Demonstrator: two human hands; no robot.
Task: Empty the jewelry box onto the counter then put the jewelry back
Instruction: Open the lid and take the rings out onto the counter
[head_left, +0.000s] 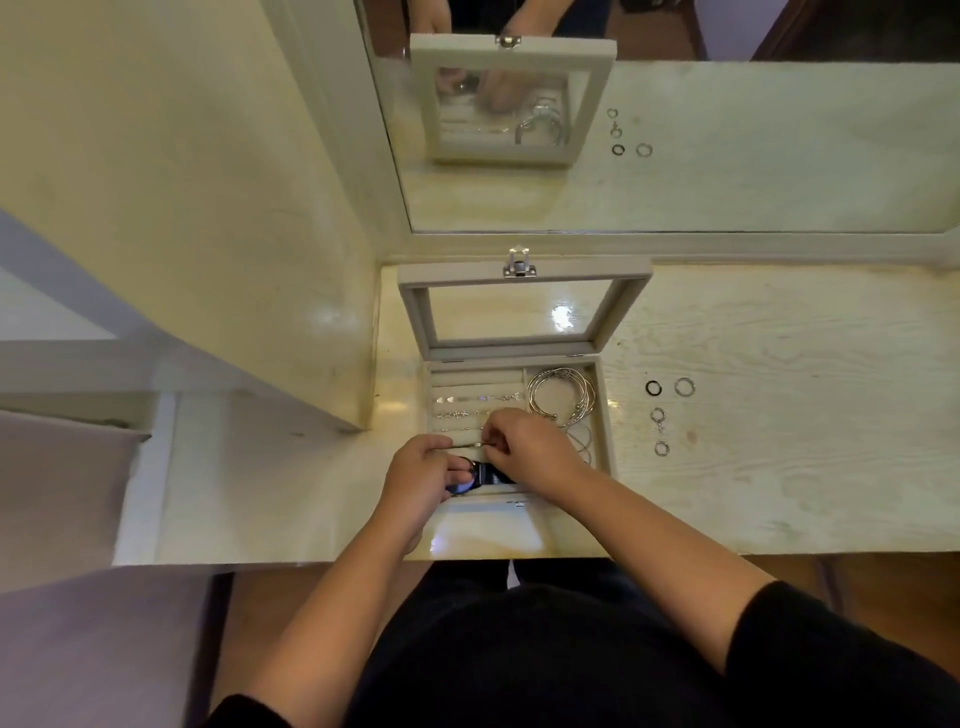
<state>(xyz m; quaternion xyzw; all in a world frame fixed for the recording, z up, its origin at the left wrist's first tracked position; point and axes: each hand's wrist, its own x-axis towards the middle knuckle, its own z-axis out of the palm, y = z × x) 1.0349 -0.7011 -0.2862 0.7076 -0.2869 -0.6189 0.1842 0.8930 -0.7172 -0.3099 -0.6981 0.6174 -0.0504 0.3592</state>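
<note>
Left hand (421, 467) and right hand (524, 447) each pinch one end of a thin silver piece (467, 445) over the jewelry box (604, 415), long axis running 9 to 3 o'clock. Rings (660, 415) lie on the counter (779, 441) at the box's 3 o'clock. Lifting out or reseating? Unclear; either way the next move wants it kept level.

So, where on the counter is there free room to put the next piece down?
The widest bare patch is the counter right of the four rings. A narrower strip lies between the jewelry box and the cabinet panel. Crowded: the box front, under the left hand and right hand pinching a thin piece.
</note>
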